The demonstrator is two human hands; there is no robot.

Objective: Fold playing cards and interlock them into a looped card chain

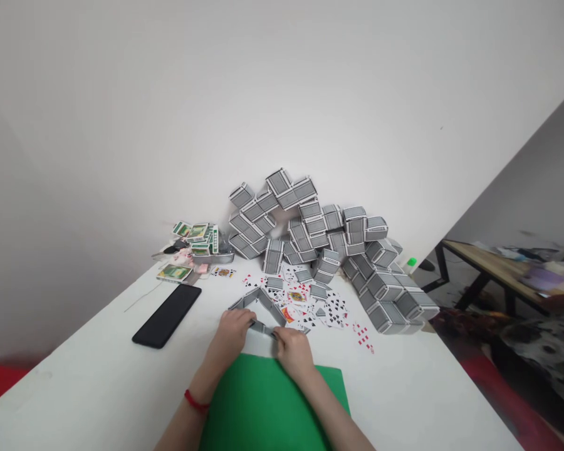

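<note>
My left hand (234, 331) and my right hand (292, 351) pinch the two ends of a narrow grey folded card strip (263, 328) at the table's middle. Just behind it, a bent grey card frame (267, 302) stands on its edge and forms an angle. Loose playing cards (331, 307) lie face up behind and to the right of my hands. A green sheet (272, 401) lies beneath my forearms at the front edge. A red band circles my left wrist.
Many grey folded card blocks (305, 228) are stacked against the wall, with more (390, 294) at the right. A black phone (167, 316) lies left on the white table (89, 369). Green card boxes (200, 233) sit at the back left. Another table (479, 260) stands far right.
</note>
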